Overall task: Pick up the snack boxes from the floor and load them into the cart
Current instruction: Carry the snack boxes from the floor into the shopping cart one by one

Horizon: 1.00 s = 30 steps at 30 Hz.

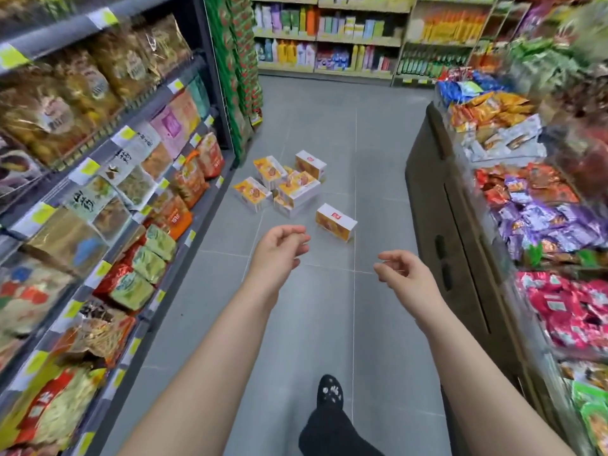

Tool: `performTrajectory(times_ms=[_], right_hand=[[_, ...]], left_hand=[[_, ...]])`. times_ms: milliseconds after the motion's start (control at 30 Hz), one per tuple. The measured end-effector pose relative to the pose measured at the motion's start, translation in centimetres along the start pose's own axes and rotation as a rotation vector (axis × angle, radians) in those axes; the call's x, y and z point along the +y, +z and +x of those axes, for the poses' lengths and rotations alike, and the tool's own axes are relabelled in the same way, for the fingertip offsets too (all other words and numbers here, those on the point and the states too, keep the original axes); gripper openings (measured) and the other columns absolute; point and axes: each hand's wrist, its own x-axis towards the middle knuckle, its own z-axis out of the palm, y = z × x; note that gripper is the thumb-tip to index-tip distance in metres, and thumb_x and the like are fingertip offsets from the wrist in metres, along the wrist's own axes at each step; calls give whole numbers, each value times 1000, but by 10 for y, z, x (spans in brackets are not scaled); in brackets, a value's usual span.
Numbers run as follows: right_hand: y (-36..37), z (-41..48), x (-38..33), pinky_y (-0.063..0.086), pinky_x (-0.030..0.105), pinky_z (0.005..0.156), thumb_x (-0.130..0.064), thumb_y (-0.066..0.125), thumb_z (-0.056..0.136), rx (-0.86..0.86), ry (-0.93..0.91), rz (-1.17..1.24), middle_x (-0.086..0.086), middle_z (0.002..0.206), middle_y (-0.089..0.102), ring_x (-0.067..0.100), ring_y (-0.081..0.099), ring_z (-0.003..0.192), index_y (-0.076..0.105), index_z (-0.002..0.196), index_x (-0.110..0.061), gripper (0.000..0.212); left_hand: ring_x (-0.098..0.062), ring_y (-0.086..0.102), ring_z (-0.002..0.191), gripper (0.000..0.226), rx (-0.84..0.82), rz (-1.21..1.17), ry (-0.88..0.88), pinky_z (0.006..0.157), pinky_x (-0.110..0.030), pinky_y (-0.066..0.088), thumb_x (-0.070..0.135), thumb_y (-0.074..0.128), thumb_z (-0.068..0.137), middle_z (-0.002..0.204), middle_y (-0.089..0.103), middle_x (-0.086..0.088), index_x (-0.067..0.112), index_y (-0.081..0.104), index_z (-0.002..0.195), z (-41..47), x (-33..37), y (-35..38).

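Note:
Several yellow-and-white snack boxes (285,185) lie in a loose heap on the grey floor ahead, near the left shelf's end. One more snack box (336,222) lies alone, a little closer and to the right of the heap. My left hand (279,251) reaches forward, fingers loosely curled and apart, holding nothing, short of the heap. My right hand (399,274) is also held out with nothing in it, below and right of the lone box. No cart is in view.
Shelves of bagged snacks (108,179) line the left side of the aisle. A dark display counter (437,199) heaped with packets runs along the right. More shelving (329,37) crosses the aisle's far end. My black-shod foot (330,394) is on the grey tile floor.

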Motion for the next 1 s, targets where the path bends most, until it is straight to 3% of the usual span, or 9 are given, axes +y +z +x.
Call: performTrajectory(times_ms=[100,200,433,667,767,1000], right_hand=[[-3,57,-16,45,17,67,-11,63,89,-19,25,22,1,84,61,10,59,71,62,104,-14,16],[-3,123,-29,44,21,67,-10,59,91,-44,113,194,1,81,59,11,56,67,61,99,-14,10],[25,274,-17,41,19,60,-13,57,92,60,307,345,-2,78,55,8,47,59,57,95,-18,6],[72,418,-7,43,24,66,-12,57,92,99,469,327,1,82,58,12,51,64,56,101,-14,9],[78,474,-5,43,25,68,-12,59,90,142,521,333,1,82,58,13,51,65,55,96,-17,9],[74,588,26,46,24,69,-15,60,90,193,633,339,0,88,58,12,55,70,53,112,-14,24]], left_hand=[[-9,63,84,15,21,4,-7,81,-26,45,14,53,93,93,66,4,26,60,87,47,20,12],[-10,64,86,15,78,-23,-30,85,-27,47,15,52,93,93,67,6,26,61,89,97,34,17],[-12,62,87,12,217,-11,-160,88,-31,46,12,52,93,94,66,3,20,61,96,236,42,14],[-9,62,83,14,97,98,-234,79,-25,46,13,51,94,91,66,6,23,60,90,418,64,50],[-9,63,84,14,13,175,-267,82,-27,46,14,50,94,93,66,5,24,59,89,489,70,70],[-7,63,86,12,-139,305,-363,80,-28,45,19,52,94,97,66,7,28,58,90,624,48,130]])
